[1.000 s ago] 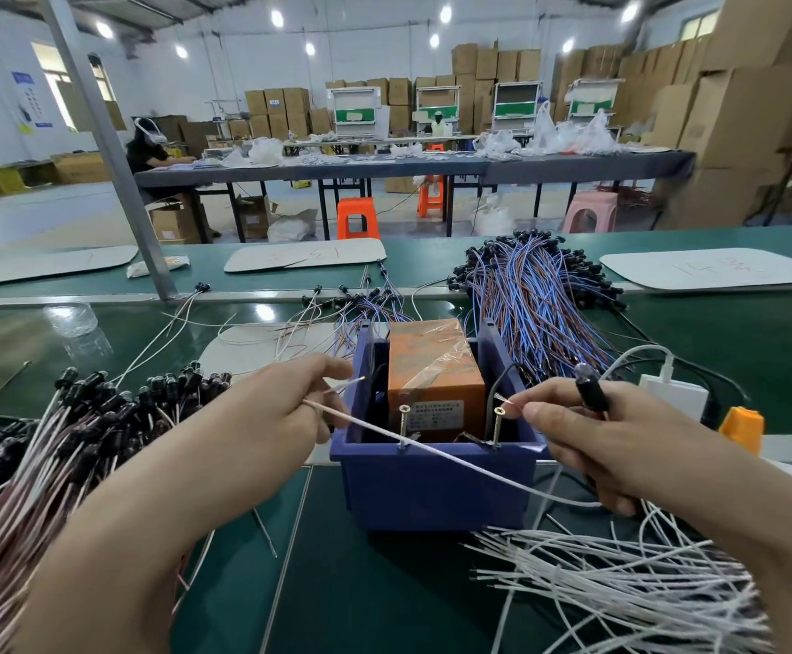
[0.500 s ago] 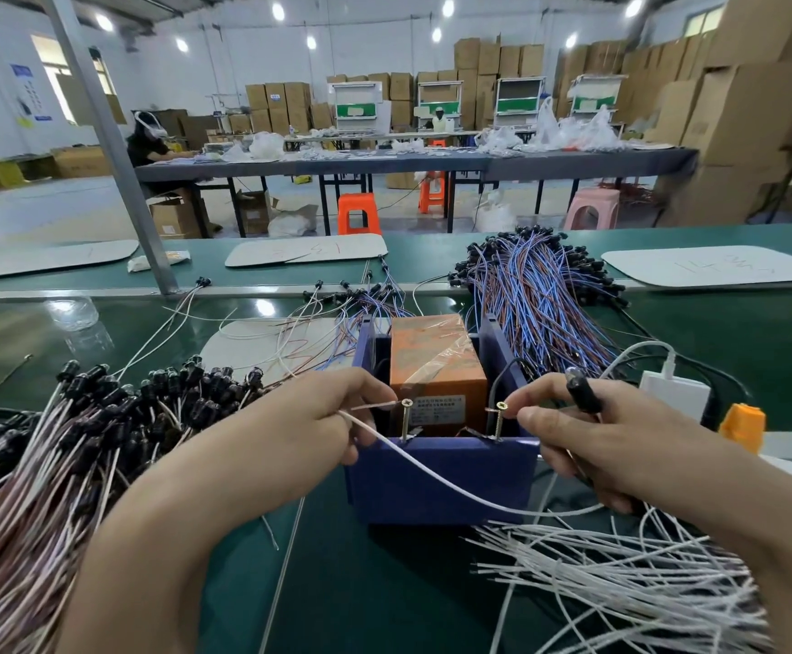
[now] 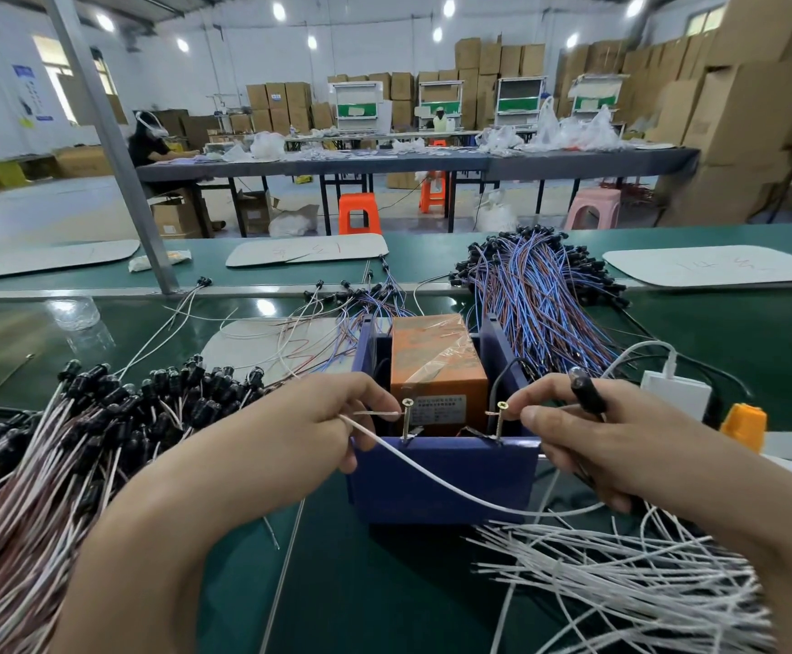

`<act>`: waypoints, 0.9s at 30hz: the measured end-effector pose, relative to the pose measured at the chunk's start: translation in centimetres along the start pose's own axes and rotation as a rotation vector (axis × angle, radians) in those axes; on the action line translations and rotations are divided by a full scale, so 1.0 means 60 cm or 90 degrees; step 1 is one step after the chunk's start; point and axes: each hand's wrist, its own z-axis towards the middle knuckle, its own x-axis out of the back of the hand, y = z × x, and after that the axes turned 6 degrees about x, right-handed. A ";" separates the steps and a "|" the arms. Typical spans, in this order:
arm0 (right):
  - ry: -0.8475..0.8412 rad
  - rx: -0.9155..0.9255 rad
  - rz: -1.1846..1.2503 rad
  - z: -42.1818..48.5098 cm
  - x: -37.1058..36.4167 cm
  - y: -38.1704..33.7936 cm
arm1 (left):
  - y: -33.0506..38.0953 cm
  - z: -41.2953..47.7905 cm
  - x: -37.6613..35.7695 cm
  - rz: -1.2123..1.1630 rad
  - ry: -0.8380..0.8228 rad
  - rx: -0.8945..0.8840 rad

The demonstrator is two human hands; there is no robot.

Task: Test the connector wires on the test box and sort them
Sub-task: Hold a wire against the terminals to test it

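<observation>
Since a second earlier, the left hand [image 3: 299, 431] had slid toward 3 o'clock, carrying its stripped wire tip from short of the blue bin [image 3: 441, 479] up against the left screw [image 3: 405, 420]. The right hand [image 3: 587, 441] had barely shifted.

That left hand pinched the white wire [image 3: 455, 486] between thumb and forefinger, its bare end lying across the screw's shank. From there the wire sagged across the front of the bin toward 4 o'clock and ran under the right hand. The right hand gripped a black connector [image 3: 585, 394] in curled fingers, its clear tip pointing up toward 12 o'clock, while thumb and forefinger held a short bare lead at the right screw [image 3: 501, 420].

Both screws stood upright on the bin's near rim. Inside the bin sat the orange test box [image 3: 436, 361], wrapped in clear tape; the pale label [image 3: 436, 410] on its near face carried small print, too fine to read.

At 5 o'clock lay a loose heap of white wires [image 3: 620, 578] on the green bench [image 3: 384, 597]. At 9 o'clock spread a thick bundle of black-capped wires [image 3: 54, 441]. At 1 o'clock, beyond the bin, fanned a blue-and-brown bundle [image 3: 540, 299]. At 3 o'clock rested a white adapter [image 3: 675, 394] beside an orange cap [image 3: 743, 420].

Further off, a white board [image 3: 306, 252] at 11 o'clock bore red handwriting and another board [image 3: 715, 266] at 2 o'clock bore faint marks, neither legible.
</observation>
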 end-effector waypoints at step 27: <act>0.005 -0.015 -0.009 -0.001 0.003 0.004 | -0.004 -0.003 0.004 0.035 -0.004 -0.003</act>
